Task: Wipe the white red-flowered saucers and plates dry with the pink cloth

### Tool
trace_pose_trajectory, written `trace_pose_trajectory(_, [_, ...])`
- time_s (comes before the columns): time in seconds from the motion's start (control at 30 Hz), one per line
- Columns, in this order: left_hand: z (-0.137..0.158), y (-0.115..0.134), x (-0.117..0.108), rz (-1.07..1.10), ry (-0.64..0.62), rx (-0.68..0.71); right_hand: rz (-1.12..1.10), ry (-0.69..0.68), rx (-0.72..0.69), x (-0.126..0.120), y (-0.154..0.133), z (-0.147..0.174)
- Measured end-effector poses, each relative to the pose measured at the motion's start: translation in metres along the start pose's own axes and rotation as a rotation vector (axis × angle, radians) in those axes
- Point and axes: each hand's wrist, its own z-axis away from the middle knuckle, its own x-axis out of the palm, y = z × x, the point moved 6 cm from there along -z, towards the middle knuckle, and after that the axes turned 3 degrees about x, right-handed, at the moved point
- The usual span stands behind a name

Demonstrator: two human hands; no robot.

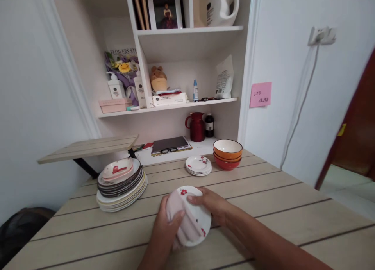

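A small white plate (200,214) with red flowers is held tilted above the wooden table, near its front. My right hand (212,203) grips its right rim, thumb lying on the face. Over the plate's left part lies a pale pink cloth (183,223), and my left hand (168,221) is closed around it, pinching cloth and rim together. Just beyond my hands stands a short stack of similar flowered plates (198,164). The fingers behind the plate are hidden.
At the left stands a tall stack of plates (121,195) with a pink-rimmed dish on top. Stacked orange and red bowls (227,154) are at the back right. Behind the table (263,215), a shelf niche holds a red jug (197,127), a dark bottle and a laptop (170,143).
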Motion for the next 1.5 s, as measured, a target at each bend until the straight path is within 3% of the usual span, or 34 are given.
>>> trace_pose_trajectory(0.13, [-0.007, -0.008, -0.009, -0.212, 0.066, 0.119, -0.026, 0.048, -0.051, -0.005, 0.009, -0.008])
trace_pose_trajectory(0.27, [-0.003, -0.002, -0.012, -0.259, 0.067, 0.232, -0.03, 0.03, -0.116, -0.002, 0.004, -0.005])
trace_pose_trajectory(0.4, [0.005, 0.01, -0.01, -0.153, -0.021, 0.184, -0.018, 0.013, -0.167, -0.002, -0.003, 0.001])
trace_pose_trajectory(0.47, [0.007, 0.017, -0.009, -0.137, -0.006, 0.111, -0.008, 0.014, -0.168, -0.003, -0.003, 0.003])
trace_pose_trajectory(0.67, [0.01, 0.05, 0.0, -0.344, 0.049, 0.118, 0.079, -0.079, -0.248, 0.002, -0.01, 0.012])
trace_pose_trajectory(0.77, [0.01, 0.056, 0.003, -0.266, 0.007, 0.081, 0.125, -0.067, -0.263, 0.001, -0.011, 0.014])
trace_pose_trajectory(1.03, [0.007, 0.062, 0.008, -0.037, -0.244, -0.004, 0.094, 0.023, -0.231, 0.008, -0.016, 0.027])
trace_pose_trajectory(1.33, [0.021, 0.079, 0.003, 0.022, -0.206, 0.028, 0.084, -0.039, -0.229, 0.03, -0.017, 0.054])
trace_pose_trajectory(1.5, [0.021, 0.072, 0.005, 0.139, -0.238, -0.003, 0.074, 0.042, -0.293, 0.033, -0.015, 0.057])
